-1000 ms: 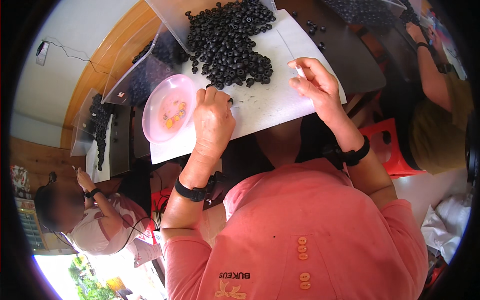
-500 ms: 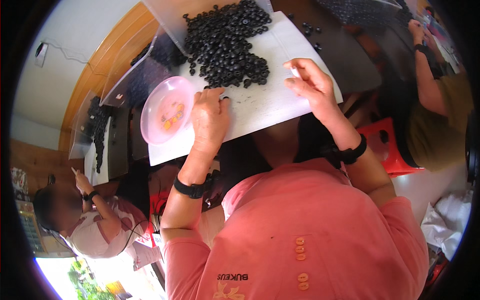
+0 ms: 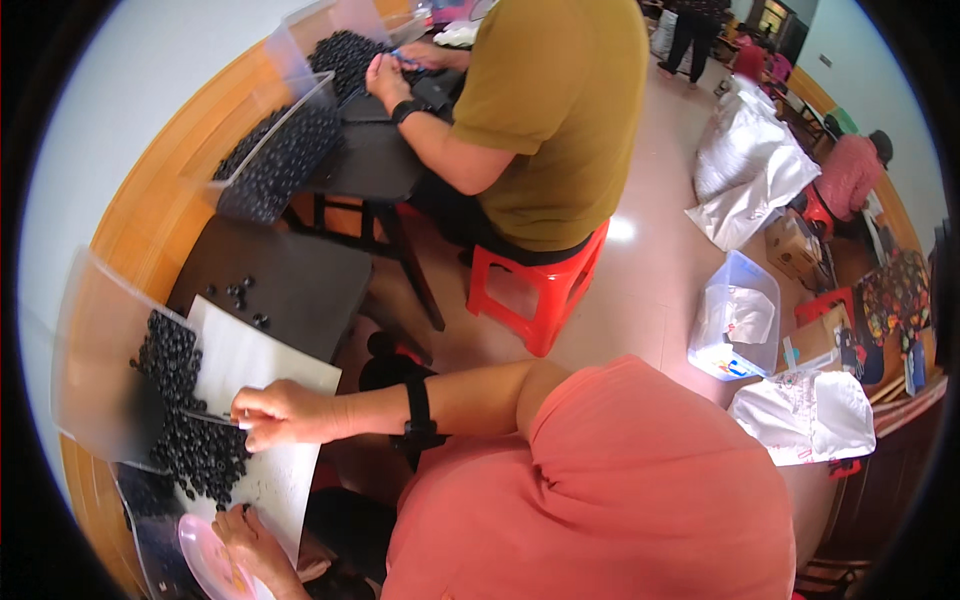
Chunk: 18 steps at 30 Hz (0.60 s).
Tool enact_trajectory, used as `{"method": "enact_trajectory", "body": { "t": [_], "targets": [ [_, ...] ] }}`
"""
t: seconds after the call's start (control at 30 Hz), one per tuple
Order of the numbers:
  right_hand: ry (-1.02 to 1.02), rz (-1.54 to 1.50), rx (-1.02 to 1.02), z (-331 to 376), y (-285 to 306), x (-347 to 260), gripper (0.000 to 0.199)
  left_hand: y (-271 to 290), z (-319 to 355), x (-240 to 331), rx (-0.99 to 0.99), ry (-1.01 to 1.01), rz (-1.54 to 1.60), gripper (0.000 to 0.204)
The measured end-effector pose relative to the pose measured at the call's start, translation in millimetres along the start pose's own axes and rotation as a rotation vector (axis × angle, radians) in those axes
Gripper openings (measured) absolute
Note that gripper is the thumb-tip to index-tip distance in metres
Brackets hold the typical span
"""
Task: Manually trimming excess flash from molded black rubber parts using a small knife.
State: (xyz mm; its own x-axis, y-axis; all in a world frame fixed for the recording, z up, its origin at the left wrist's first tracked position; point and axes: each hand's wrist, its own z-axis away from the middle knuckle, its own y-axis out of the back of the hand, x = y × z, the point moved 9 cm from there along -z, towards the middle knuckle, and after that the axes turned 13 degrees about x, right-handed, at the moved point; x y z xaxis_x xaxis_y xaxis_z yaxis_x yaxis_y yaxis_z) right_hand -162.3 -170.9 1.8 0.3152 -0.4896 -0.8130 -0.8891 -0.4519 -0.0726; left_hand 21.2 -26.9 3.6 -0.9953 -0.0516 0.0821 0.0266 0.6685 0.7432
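Observation:
On a white board (image 3: 290,480), a heap of small round black parts (image 3: 205,470) spills from a clear bin (image 3: 105,360). Over the board, my right hand (image 3: 285,412) pinches a slim tool (image 3: 208,416), pale at the fingertips, with a dark thin end reaching toward the heap; its exact kind is not clear. My left hand (image 3: 252,550), at the near edge of the heap, is closed with a small black part (image 3: 252,516) at its fingertips. Beside that hand lies a pink plastic dish (image 3: 205,555), partly cut off, with small yellowish bits inside.
Several loose black parts (image 3: 240,290) lie on a dark tabletop (image 3: 300,280). Past it, a person in an olive shirt (image 3: 550,120) sits on a red stool (image 3: 540,290), working at another bin of black parts (image 3: 280,150). White sacks (image 3: 745,160) and a clear blue tub (image 3: 735,320) stand on the floor.
My view has swung to the right, so the board and both hands now appear at lower left. The neighbour in olive and the room behind have come into view.

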Motion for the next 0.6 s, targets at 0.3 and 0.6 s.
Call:
{"method": "enact_trajectory", "body": {
  "t": [0.3,0.6],
  "targets": [
    [-0.031,-0.009,0.018,-3.0,-8.6,1.0,0.034,-0.4,1.1,3.9,-0.038,-0.029,-0.151,0.009],
    [-0.124,-0.079,0.03,-8.3,-9.4,11.3,0.028,4.3,2.6,2.4,0.048,-0.015,-0.04,0.013]
  ]
}}
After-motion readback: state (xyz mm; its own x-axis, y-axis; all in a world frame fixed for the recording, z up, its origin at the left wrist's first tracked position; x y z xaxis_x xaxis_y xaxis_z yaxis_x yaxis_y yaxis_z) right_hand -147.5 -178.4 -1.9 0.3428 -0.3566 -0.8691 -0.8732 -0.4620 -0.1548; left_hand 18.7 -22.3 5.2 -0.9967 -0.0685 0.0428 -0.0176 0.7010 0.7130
